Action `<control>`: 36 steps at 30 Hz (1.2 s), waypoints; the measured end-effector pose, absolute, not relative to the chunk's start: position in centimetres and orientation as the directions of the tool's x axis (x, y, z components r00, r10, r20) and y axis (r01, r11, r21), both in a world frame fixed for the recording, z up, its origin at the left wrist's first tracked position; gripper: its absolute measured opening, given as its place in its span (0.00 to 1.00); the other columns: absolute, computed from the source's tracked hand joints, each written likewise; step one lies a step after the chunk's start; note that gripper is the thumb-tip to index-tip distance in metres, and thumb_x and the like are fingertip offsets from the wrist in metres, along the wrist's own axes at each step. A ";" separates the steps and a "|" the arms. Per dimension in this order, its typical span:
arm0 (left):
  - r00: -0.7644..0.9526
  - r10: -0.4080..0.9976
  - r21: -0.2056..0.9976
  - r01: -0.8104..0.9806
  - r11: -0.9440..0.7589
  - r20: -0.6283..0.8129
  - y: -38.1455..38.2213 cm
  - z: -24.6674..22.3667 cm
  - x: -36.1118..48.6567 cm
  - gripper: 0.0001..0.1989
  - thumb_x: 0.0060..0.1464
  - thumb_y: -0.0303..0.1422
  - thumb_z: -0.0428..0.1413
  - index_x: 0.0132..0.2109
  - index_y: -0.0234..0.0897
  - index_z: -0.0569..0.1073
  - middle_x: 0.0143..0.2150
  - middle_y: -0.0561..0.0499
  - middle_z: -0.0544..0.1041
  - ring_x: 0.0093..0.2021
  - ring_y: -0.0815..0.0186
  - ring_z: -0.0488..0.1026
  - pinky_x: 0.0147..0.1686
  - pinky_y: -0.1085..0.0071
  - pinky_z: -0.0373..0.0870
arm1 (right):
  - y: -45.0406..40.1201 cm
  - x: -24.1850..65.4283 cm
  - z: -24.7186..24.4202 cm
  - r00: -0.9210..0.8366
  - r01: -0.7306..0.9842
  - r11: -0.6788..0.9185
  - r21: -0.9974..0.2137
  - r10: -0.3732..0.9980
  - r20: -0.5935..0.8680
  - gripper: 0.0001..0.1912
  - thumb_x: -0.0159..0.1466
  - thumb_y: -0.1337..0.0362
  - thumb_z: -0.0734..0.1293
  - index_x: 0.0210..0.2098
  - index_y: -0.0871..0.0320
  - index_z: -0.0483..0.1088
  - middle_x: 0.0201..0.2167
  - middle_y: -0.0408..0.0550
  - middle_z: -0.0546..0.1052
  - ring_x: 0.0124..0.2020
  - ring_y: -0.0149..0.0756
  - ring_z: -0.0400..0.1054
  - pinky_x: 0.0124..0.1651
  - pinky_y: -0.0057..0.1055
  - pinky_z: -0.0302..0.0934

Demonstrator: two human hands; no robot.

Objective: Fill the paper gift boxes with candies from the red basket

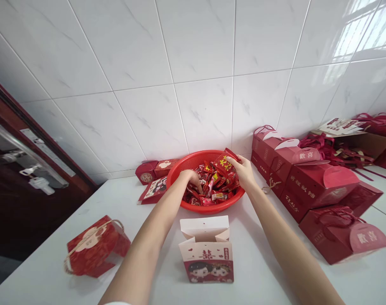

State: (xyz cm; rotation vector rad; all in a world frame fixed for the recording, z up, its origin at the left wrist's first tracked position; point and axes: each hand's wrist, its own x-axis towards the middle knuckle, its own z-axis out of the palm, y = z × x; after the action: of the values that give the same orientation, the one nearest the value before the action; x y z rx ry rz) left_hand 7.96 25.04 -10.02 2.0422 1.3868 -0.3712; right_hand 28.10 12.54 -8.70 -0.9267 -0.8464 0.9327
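A round red plastic basket point(212, 208) full of red-wrapped candies point(216, 182) stands against the wall. My left hand point(191, 178) reaches down among the candies, its fingers bent and partly hidden by them. At the basket's right rim, my right hand point(243, 169) grips a red candy packet point(224, 165) with yellow characters. Nearer to me, between my forearms, a white and red paper gift box point(208, 258) with two cartoon faces stands upright with its top flaps up.
Several dark red gift boxes point(302, 180) line the right side. A cardboard box point(370, 144) with ribbons lies behind them. A red box with a rope handle point(96, 248) sits at left; small boxes point(147, 173) and a flat card box point(153, 189) lie beside the basket. A door point(24, 178) borders the left.
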 end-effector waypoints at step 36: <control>0.858 0.513 0.347 0.487 -0.802 -0.019 19.9 -7.6 14.3 0.19 0.44 0.39 0.69 0.46 0.43 0.81 0.47 0.50 0.82 0.51 0.55 0.75 0.51 0.68 0.68 | 13.6 28.5 -9.1 0.548 -0.305 0.409 -0.860 0.814 0.192 0.19 0.48 0.49 0.73 0.28 0.55 0.68 0.25 0.42 0.75 0.28 0.35 0.68 0.30 0.30 0.64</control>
State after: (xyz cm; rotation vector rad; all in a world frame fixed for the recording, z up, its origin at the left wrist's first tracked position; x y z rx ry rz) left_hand 14.32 19.86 -7.61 2.6915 0.7474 0.1079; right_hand 28.48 13.58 -9.12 -0.8828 -0.6733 0.7755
